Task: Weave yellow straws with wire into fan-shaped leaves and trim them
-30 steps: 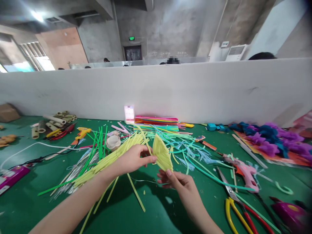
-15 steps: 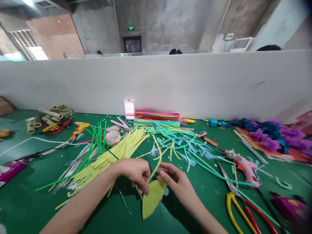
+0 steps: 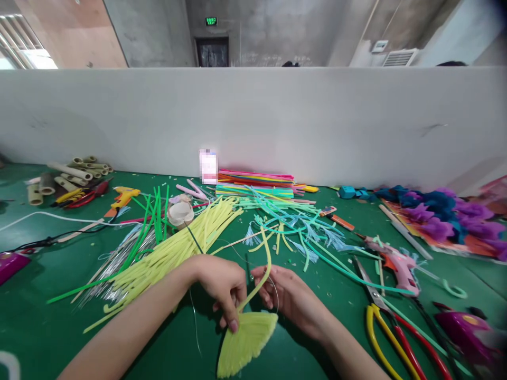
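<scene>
A fan-shaped piece of yellow pipe cleaners (image 3: 247,343) hangs over the table, its rows packed side by side. My left hand (image 3: 222,287) is closed on its upper corner, thumb on top. From that corner a loose yellow pipe cleaner (image 3: 268,258) curves upward between my hands. My right hand (image 3: 287,295) is just right of it, fingers curled together at a thin clear wire (image 3: 277,298) that loops down to the fan's right corner; the exact grip is partly hidden. Beneath my left forearm lies a bundle of yellow pipe cleaners (image 3: 186,240).
Scissors (image 3: 378,303) and a pink glue gun (image 3: 400,269) lie at right. Turquoise pipe cleaners (image 3: 317,240) spread behind my hands. A roll of tape (image 3: 180,212), a yellow glue gun (image 3: 125,196) and bamboo pieces (image 3: 75,174) sit at left. A white partition (image 3: 253,121) borders the table.
The fan has moved down and left with my left hand and tilted, showing more of its face. My right hand has come away from the fan's edge, and its fingers have curled.
</scene>
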`<act>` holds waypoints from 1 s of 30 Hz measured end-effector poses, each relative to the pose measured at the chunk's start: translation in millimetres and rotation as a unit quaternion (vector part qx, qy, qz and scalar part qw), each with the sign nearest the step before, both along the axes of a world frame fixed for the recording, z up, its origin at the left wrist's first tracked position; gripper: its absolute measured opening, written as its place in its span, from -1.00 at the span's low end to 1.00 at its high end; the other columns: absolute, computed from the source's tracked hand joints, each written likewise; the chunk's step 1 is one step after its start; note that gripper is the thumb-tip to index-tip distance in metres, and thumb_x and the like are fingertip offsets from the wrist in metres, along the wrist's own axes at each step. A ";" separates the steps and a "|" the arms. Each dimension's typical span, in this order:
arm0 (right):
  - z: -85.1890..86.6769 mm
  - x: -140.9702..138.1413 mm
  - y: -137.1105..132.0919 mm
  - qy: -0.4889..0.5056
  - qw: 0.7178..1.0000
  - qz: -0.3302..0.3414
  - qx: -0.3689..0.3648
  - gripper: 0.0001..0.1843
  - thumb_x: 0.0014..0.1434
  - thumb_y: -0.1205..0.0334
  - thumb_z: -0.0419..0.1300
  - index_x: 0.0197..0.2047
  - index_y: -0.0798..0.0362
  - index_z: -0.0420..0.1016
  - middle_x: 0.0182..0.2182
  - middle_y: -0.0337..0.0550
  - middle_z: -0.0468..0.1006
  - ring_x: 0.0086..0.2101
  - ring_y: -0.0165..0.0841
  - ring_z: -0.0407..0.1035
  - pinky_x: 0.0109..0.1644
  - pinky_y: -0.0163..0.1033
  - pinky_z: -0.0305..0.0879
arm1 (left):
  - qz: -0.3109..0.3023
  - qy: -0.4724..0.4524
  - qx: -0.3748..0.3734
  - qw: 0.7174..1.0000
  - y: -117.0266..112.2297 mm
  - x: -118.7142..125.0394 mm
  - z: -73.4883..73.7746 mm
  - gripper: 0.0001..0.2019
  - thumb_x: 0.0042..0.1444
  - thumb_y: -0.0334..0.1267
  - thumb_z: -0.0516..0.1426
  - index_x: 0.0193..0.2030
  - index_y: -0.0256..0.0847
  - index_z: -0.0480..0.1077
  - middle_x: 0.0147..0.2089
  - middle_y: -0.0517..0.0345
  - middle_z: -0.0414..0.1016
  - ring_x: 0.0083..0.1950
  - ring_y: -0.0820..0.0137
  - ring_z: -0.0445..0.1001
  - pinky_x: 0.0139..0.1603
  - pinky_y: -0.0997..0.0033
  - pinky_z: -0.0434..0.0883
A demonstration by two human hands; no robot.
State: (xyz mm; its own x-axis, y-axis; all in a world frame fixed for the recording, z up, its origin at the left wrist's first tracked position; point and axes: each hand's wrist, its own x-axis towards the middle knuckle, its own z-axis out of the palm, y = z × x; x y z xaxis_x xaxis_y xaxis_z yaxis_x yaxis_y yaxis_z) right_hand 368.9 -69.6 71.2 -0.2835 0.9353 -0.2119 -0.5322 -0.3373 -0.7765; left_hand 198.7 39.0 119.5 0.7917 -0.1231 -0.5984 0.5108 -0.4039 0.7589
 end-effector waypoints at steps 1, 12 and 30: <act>-0.6 -0.8 -0.7 -0.005 1.000 0.005 0.014 -0.70 0.23 0.09 0.15 -0.22 0.17 0.56 -0.52 -0.22 0.39 -0.51 -0.51 0.24 -0.43 -0.41 0.16 | 0.004 0.000 -0.005 1.000 0.9 -0.3 0.1 -0.82 -0.06 -0.17 0.27 -0.55 -0.21 0.47 -0.51 0.17 0.54 -0.59 0.52 0.33 -0.52 0.57 0.30; -2.8 2.8 -3.4 0.006 0.995 0.000 0.100 -0.46 0.20 -0.23 0.01 -0.32 0.12 0.46 -0.29 -0.08 0.49 -0.29 -0.38 0.38 -0.14 -0.26 0.27 | 0.046 -0.024 -0.025 0.998 11.7 -10.0 5.3 -0.85 -0.05 -0.21 0.25 -0.57 -0.17 0.48 -0.51 0.14 0.55 -0.57 0.47 0.35 -0.49 0.50 0.32; -12.7 -5.6 -1.7 -0.170 0.980 -0.044 0.089 -0.55 -0.02 0.16 0.37 -0.28 -0.04 0.11 -0.19 -0.13 0.59 -0.24 -0.27 0.49 -0.19 -0.19 0.37 | 0.284 -0.222 0.335 0.871 -15.2 -16.6 -0.9 -0.75 0.03 -0.02 0.20 -0.30 -0.16 0.49 -0.39 0.17 0.54 -0.40 0.40 0.44 -0.43 0.51 0.20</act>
